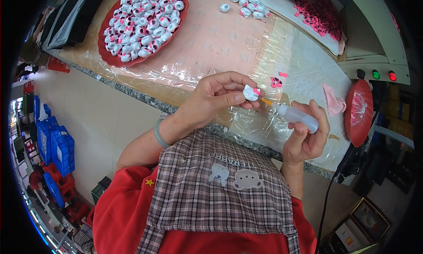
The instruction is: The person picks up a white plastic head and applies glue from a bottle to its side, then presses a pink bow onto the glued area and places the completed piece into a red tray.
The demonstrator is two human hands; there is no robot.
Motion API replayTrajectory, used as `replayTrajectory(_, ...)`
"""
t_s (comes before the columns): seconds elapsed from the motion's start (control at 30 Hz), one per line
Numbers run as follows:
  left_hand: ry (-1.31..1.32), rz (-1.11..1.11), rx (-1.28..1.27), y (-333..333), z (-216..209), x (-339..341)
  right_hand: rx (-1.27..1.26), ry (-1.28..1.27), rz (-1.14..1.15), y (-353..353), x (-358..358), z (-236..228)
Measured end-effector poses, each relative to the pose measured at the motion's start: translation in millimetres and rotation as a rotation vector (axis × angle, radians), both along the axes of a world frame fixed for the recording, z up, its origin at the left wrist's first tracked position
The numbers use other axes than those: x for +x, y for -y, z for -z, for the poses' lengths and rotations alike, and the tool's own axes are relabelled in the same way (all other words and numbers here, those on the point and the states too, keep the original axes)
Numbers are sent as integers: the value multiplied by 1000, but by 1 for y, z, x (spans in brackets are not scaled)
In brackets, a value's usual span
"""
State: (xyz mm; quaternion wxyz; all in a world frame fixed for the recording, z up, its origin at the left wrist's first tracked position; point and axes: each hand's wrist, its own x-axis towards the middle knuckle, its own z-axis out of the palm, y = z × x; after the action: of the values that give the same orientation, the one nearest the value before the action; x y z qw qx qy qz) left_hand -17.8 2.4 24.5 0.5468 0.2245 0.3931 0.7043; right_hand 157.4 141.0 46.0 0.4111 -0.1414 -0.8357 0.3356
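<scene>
A small white cat-head piece [250, 93] with a pink bow on one side is held above the near part of the worktable [220, 42], pinched between the thumb and fingers of the left hand [220, 95]. By the right hand [308, 133], a translucent squeeze bottle [300, 117] is gripped, its thumb and fingers closed around the body, and its orange nozzle [267, 102] is pointed at the bowed side of the piece; whether the two are touching cannot be told. Just beyond the hands, a few small pink parts [276, 82] are laid on the clear plastic film by which the table is covered. At the far left, a red scalloped tray [102, 47] is heaped with white-and-pink pieces [141, 27], and more white pieces [252, 8] are scattered at the far edge. A pile of pink parts [320, 16] is kept at the far right. Nearer, a pink cloth [334, 100] is set beside a red dish [354, 117], in which crumpled clear plastic is seen.
</scene>
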Motion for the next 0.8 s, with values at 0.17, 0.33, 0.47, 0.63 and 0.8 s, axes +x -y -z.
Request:
replayTrajectory(0.17,55,10,4,0,1,-1,17,-1,-4,-1,1,0)
replayTrajectory(0.33,84,-2,16,0,4,-2,54,7,18,-1,2,0)
replayTrajectory(0.47,84,-18,31,0,5,-2,65,23,8,-1,1,-2)
replayTrajectory(0.63,96,-14,22,0,5,-2,12,19,-1,0,-1,-1)
replayTrajectory(0.8,93,-8,18,0,6,-2,-62,12,-6,3,-4,0)
